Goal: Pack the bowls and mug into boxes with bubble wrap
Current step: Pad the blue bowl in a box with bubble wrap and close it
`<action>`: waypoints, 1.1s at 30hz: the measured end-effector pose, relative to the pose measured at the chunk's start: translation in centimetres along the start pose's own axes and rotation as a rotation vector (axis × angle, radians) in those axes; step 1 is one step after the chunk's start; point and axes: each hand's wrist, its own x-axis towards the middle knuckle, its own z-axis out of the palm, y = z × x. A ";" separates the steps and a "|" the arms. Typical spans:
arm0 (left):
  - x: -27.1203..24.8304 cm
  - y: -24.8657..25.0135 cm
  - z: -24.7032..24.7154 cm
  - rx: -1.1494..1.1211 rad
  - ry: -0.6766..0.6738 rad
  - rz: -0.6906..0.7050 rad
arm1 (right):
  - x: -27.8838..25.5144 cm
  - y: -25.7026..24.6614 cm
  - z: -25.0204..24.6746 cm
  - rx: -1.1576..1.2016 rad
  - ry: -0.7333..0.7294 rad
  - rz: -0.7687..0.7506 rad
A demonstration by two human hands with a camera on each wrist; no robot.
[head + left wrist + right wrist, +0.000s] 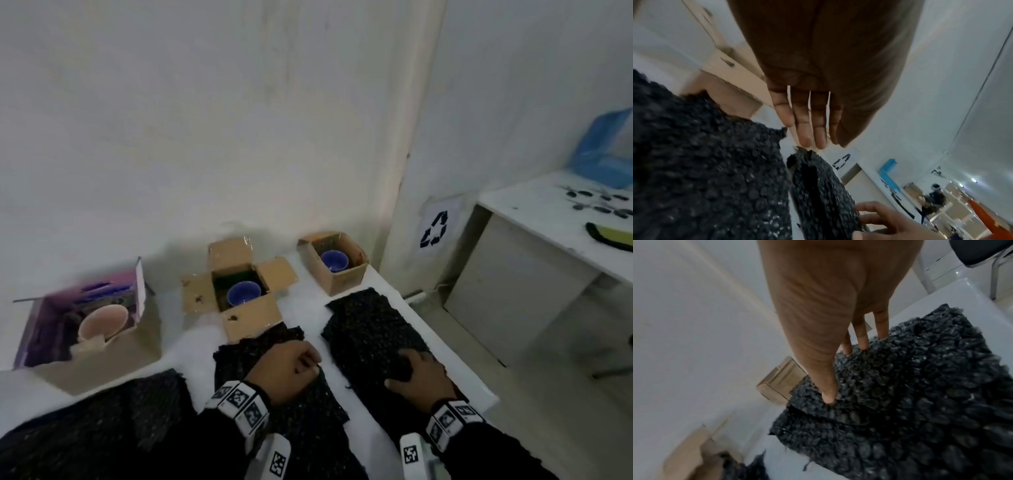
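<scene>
The middle bowl (244, 294) and right bowl (334, 259) sit in open boxes (251, 317); the mug (102, 320), blurred, seems to sit in the left box (102, 371). Covering and closing probably remain. The left hand (286, 370) hangs relaxed and empty over the middle sheet (234, 363); the right hand (423, 378) presses the right sheet (370, 322) with straight fingers.

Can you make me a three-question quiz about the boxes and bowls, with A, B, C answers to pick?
1. Where is the pink mug? A in the left box; B on the floor; C under the table.
2. How many blue bowls are there? A one; B two; C four.
3. The middle cardboard box is: A open; B taped shut; C upside down.
Answers: 1 A, the mug sits inside that box. 2 B, one in each cardboard box. 3 A, its flaps lie spread outward.
</scene>
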 end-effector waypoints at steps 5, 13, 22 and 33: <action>3.9 1.6 3.9 0.031 -0.123 -0.018 | 1.4 1.2 0.6 -0.062 -0.028 -0.053; 9.3 2.0 8.9 0.024 -0.002 -0.068 | 5.1 2.9 -2.5 0.558 0.210 -0.086; 13.0 4.0 15.9 0.466 -0.107 -0.094 | 10.8 6.5 -5.9 1.143 0.141 0.300; 15.3 4.3 15.5 0.428 0.110 0.012 | 12.5 6.5 -8.3 1.328 0.052 0.284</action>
